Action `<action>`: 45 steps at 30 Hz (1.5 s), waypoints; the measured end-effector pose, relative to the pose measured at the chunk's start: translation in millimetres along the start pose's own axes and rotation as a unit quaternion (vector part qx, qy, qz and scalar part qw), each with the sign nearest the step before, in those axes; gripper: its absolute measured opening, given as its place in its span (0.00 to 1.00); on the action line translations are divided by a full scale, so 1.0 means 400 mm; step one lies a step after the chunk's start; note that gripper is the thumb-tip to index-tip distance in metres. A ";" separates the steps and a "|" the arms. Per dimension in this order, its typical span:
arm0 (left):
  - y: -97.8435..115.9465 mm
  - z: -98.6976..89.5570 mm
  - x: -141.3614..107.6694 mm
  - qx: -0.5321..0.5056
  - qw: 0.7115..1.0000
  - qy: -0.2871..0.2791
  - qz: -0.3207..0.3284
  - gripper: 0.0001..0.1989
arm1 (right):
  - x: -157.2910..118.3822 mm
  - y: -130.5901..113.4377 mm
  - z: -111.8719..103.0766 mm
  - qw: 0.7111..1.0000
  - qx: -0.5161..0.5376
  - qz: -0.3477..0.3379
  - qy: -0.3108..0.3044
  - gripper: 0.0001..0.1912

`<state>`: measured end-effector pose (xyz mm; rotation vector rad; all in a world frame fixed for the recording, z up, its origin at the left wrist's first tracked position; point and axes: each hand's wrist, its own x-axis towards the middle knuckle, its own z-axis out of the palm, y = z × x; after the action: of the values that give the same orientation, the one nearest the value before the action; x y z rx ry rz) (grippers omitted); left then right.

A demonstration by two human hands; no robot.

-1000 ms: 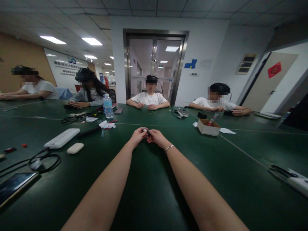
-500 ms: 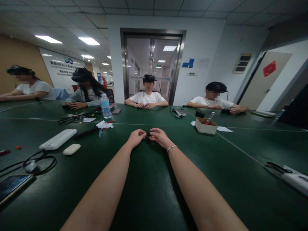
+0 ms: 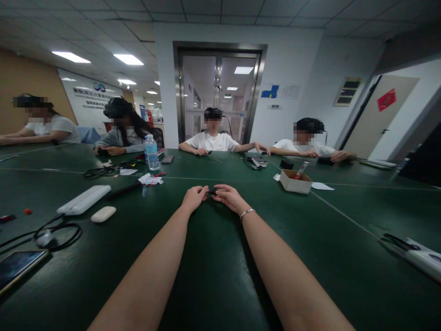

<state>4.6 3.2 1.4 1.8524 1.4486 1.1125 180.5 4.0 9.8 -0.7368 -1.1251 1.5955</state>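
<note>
Both of my hands meet over the green table [image 3: 220, 248], at the middle of the view. Between them is a small black object [image 3: 212, 191], too small to make out in detail. My right hand [image 3: 230, 197], with a silver bracelet at the wrist, has its fingers closed on the object's right side. The fingertips of my left hand [image 3: 195, 198] are pinched together at its left end; whether they grip the same object or another small piece is unclear.
A white power bank [image 3: 84, 200], a white oval case [image 3: 103, 214], a phone [image 3: 20, 269] and cables lie left. Further off stand a water bottle [image 3: 152, 154] and an open box [image 3: 295, 182]. A power strip [image 3: 425, 257] is at right. Several people sit around the table.
My hands have barely moved; the black object shows slightly more between them. Across the table, a person's arm has stretched out toward the right.
</note>
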 end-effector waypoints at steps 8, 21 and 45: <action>0.010 -0.005 -0.005 -0.010 1.000 -0.023 -0.013 0.27 | -0.004 -0.002 0.002 1.000 0.001 -0.004 -0.020 0.13; 0.020 -0.008 -0.008 0.031 0.999 -0.004 -0.043 0.30 | -0.009 -0.005 0.003 1.000 -0.006 -0.005 -0.029 0.14; 0.031 -0.017 -0.017 0.059 0.997 -0.005 -0.058 0.32 | -0.013 -0.009 0.006 0.999 -0.018 0.000 -0.047 0.14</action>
<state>4.7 -7.2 13.3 1.8239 1.6238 0.9794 181.5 -1.6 13.6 -0.6918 -1.2239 1.6281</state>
